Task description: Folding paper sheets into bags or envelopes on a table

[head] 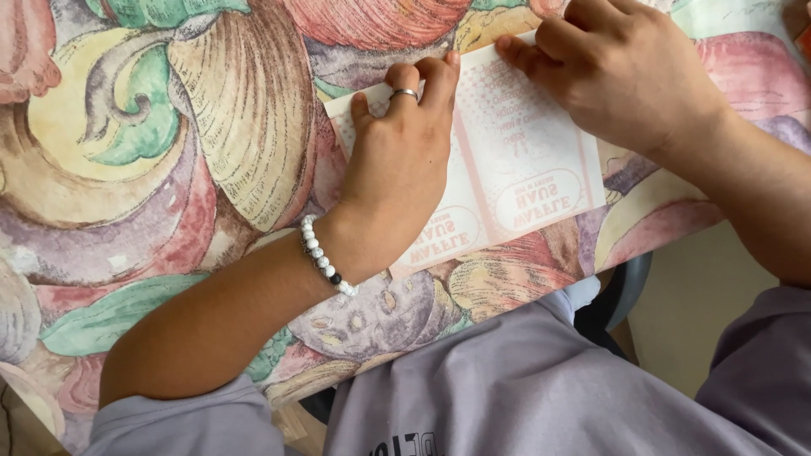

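seen from above: flat on a tablecloth [127,169] printed with big swirls in pink, green, yellow and purple, a pale sheet [515,160] with pink print, lying near the near edge of the table, slightly askew. pink vertical band down the sheet's middle, oval pink labels toward its near edge, print facing away from the viewer.

left hand [397,160] palm down on the left half of the sheet, fingers bent and close together, tips pressed at the far edge by the middle band; nothing gripped, just pressing flat. silver ring [404,94] on one finger, bead bracelet [325,256] of white beads with a dark one at the wrist. forearm bare, running back to a lilac sleeve at lower left.

right hand [625,72] on the far right part of the sheet, fingers curled under, fingertips touching the far edge near the left hand's tips; loosely closed, whether anything is pinched cannot be told. forearm leaving the frame at right.

below the table edge, a lilac shirt [524,388] with dark lettering, and part of a dark chair [621,295] over a pale floor at right.
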